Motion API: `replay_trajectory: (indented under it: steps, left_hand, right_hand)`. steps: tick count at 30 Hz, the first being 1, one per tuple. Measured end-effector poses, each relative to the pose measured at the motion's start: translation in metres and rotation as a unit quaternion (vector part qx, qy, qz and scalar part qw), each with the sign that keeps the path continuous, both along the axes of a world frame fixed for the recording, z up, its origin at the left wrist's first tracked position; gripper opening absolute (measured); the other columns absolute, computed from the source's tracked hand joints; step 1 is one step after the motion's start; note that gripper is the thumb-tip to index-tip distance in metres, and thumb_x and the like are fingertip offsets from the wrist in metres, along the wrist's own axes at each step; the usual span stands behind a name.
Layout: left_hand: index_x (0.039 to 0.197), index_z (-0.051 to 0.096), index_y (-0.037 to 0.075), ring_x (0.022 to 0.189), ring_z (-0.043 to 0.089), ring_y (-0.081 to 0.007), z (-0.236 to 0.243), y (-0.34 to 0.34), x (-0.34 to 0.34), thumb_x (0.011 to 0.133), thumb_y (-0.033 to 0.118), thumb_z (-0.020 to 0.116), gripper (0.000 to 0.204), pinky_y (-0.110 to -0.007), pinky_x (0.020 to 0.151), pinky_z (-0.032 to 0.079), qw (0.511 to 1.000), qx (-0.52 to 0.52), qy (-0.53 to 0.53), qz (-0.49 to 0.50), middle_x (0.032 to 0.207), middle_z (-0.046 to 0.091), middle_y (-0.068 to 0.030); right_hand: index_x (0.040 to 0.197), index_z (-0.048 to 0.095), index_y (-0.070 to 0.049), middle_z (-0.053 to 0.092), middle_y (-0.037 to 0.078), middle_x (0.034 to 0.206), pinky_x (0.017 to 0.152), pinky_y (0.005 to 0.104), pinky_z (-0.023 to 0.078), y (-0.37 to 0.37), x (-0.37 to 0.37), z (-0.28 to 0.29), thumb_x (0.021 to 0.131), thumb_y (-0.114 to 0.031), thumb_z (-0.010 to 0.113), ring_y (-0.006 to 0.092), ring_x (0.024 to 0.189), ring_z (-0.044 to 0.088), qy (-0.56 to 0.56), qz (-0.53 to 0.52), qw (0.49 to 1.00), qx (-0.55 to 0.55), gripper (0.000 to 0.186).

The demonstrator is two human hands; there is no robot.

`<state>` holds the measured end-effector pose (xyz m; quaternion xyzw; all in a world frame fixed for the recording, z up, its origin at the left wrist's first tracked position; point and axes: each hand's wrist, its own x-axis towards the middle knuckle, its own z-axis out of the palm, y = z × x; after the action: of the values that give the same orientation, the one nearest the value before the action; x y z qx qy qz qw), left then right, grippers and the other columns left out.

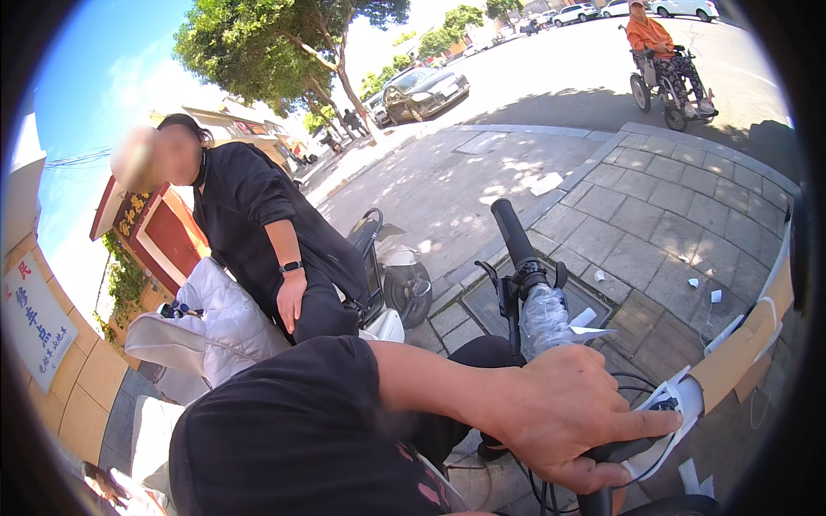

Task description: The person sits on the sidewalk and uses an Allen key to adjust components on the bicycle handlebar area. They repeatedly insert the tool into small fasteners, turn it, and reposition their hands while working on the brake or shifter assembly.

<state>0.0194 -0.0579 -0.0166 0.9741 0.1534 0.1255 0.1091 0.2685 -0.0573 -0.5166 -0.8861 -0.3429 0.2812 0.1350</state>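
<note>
My left hand (564, 408) reaches across from the lower left, back of the hand upward. Its index finger and thumb sit on either side of a black bar (632, 449), with the index fingertip on white wrapping (688, 404) beside it. The other fingers are curled under, and what they touch is hidden. Just beyond the hand, a handlebar's black grip (514, 232) points away, with a black brake lever (508, 305) beside it. Clear plastic film (545, 320) is wrapped round the bar near the grip. Dark cables run below the hand. My right hand does not show.
Brown cardboard (744, 348) covers a long part at the right. A person in dark clothes (271, 215) leans at the left by a white quilted scooter cover (237, 322). Another scooter (404, 284) stands behind. Someone in orange sits in a wheelchair (662, 77) on the road beyond the paving (645, 219).
</note>
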Motion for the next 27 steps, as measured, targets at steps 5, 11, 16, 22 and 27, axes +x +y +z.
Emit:
replay_trajectory:
  steps: [5,11,16,22,27]
  left_hand:
    - [0.155,0.064,0.019,0.063,0.071,-0.0338,0.0,0.0,0.001,0.1,0.057,0.071,0.067,-0.047,0.053,0.048,1.0,0.005,0.001,0.003,0.075,0.074,-0.0067]
    - [0.154,0.067,0.025,0.066,0.073,-0.0312,0.003,-0.001,0.005,0.098,0.059,0.075,0.066,-0.047,0.053,0.049,1.0,0.009,0.013,0.011,0.081,0.078,-0.0043]
    - [0.148,0.068,0.014,0.059,0.068,-0.0348,0.0,0.006,-0.001,0.094,0.054,0.075,0.067,-0.048,0.053,0.045,1.0,0.008,-0.018,0.015,0.069,0.07,-0.006]
    - [0.142,0.069,0.004,0.055,0.064,-0.037,-0.01,-0.001,-0.008,0.092,0.051,0.074,0.068,-0.048,0.053,0.041,0.998,-0.034,-0.051,0.018,0.06,0.063,-0.0076]
    - [0.152,0.058,0.004,0.059,0.065,-0.0367,-0.017,0.0,-0.004,0.095,0.052,0.072,0.075,-0.049,0.06,0.043,0.998,-0.034,-0.036,0.038,0.066,0.067,-0.0067]
  right_hand:
    - [0.11,0.081,-0.003,0.081,0.028,0.108,0.1,0.0573,0.059,0.004,-0.007,-0.002,0.103,-0.036,0.062,0.0498,0.11,0.076,0.003,0.006,1.0,-0.003,0.039]
    - [0.109,0.081,-0.003,0.081,0.028,0.108,0.099,0.0576,0.059,0.002,-0.012,-0.003,0.103,-0.037,0.062,0.05,0.109,0.076,0.009,-0.004,1.0,-0.002,0.039]
    - [0.109,0.08,-0.003,0.081,0.028,0.107,0.098,0.0578,0.059,0.001,-0.011,0.006,0.103,-0.038,0.063,0.0501,0.108,0.076,-0.002,-0.015,1.0,0.016,0.039]
    - [0.109,0.08,-0.002,0.081,0.027,0.106,0.098,0.0582,0.059,-0.025,-0.015,0.036,0.103,-0.038,0.063,0.0503,0.108,0.076,-0.031,-0.036,0.998,0.044,0.04]
    - [0.109,0.079,-0.002,0.081,0.027,0.106,0.097,0.0584,0.059,-0.056,-0.026,0.061,0.103,-0.039,0.063,0.0504,0.107,0.076,-0.041,-0.054,0.994,0.086,0.04]
